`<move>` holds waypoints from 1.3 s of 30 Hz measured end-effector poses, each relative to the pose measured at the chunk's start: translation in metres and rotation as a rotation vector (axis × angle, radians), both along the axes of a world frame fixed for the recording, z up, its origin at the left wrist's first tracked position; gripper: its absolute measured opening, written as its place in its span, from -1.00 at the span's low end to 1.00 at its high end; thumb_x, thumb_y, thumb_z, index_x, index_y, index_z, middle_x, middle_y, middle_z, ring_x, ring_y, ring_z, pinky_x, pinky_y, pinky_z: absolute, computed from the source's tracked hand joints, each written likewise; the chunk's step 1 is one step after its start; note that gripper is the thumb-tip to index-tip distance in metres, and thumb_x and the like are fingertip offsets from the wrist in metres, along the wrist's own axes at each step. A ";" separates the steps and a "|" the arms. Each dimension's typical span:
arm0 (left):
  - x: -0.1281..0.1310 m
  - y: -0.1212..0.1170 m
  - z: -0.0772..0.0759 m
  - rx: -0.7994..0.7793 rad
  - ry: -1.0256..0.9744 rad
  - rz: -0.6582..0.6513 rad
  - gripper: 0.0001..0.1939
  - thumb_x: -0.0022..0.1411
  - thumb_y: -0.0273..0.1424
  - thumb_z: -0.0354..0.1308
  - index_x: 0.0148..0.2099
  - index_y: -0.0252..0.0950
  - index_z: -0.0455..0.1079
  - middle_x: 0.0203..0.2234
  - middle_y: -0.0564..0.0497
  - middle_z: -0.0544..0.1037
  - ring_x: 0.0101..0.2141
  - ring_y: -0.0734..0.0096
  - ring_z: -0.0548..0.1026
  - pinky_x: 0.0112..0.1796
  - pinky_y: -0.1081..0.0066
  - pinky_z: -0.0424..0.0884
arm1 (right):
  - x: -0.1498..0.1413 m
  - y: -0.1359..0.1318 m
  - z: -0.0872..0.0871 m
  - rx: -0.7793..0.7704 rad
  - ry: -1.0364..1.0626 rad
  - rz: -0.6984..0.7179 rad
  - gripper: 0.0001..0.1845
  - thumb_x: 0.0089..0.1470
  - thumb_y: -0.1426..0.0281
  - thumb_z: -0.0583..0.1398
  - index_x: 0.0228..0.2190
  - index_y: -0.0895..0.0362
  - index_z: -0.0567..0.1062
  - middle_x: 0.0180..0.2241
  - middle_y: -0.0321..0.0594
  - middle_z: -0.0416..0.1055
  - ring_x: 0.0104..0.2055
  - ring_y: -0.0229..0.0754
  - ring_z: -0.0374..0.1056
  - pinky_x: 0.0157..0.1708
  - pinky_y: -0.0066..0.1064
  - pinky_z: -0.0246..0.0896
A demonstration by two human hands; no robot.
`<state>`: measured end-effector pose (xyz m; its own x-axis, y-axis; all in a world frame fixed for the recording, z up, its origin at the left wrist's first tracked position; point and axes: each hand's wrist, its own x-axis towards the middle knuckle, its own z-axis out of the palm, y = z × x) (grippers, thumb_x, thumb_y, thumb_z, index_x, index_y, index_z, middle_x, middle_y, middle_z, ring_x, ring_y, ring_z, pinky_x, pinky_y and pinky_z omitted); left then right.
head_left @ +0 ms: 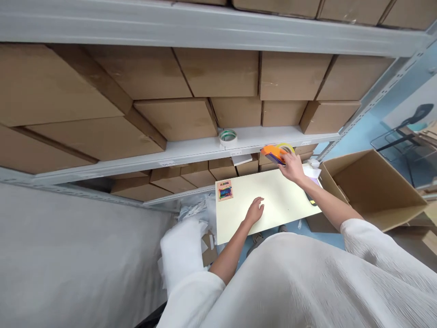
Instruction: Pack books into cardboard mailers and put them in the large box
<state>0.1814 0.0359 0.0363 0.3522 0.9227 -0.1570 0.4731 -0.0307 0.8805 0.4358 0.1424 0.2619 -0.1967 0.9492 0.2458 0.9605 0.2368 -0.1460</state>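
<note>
My right hand is closed around an orange tape dispenser that carries a yellowish roll of tape. It is raised over the far edge of a pale yellow table, in front of the shelf. My left hand is above the table's middle with its fingers loosely bent and apart, holding nothing. To its left, near the table's corner, lies a small flat item with a colourful picture. A dark, yellow-tipped tool lies partly hidden under my right forearm.
Brown cardboard boxes fill the metal shelf ahead. A tape roll sits on the shelf edge. An open carton stands right of the table. White packing material is piled at the left, beside a grey wall.
</note>
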 end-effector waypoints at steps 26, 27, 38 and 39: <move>0.022 -0.012 -0.020 -0.087 0.163 -0.168 -0.60 0.43 -0.44 0.13 0.25 -0.21 0.52 0.31 -0.19 0.52 0.21 0.16 0.59 0.29 0.07 0.50 | 0.088 -0.117 -0.249 -0.466 0.224 -0.563 -0.72 0.31 0.30 0.24 -0.01 0.15 0.54 -0.06 0.12 0.58 0.00 0.14 0.44 -0.15 -0.22 0.26; 0.023 -0.011 -0.019 -0.086 0.160 -0.167 -0.60 0.44 -0.43 0.13 0.26 -0.21 0.52 0.31 -0.19 0.52 0.19 0.17 0.60 0.28 0.07 0.51 | 0.089 -0.117 -0.250 -0.477 0.225 -0.571 -0.72 0.31 0.32 0.24 0.01 0.16 0.54 -0.06 0.11 0.57 0.01 0.14 0.44 -0.15 -0.22 0.26; 0.030 -0.007 -0.011 -0.130 0.163 -0.148 -0.63 0.46 -0.40 0.14 0.25 -0.22 0.53 0.31 -0.19 0.52 0.09 0.16 0.65 0.24 0.07 0.54 | 0.094 -0.115 -0.255 -0.585 0.238 -0.615 -0.63 0.31 0.33 0.26 0.10 0.18 0.52 -0.04 0.14 0.57 0.02 0.14 0.42 -0.18 -0.22 0.22; 0.028 -0.008 -0.011 -0.132 0.159 -0.146 -0.62 0.46 -0.41 0.13 0.25 -0.22 0.52 0.30 -0.19 0.52 0.10 0.17 0.65 0.24 0.07 0.54 | 0.094 -0.116 -0.255 -0.587 0.234 -0.606 -0.64 0.32 0.31 0.26 0.09 0.17 0.52 -0.05 0.13 0.57 0.00 0.13 0.42 -0.18 -0.22 0.22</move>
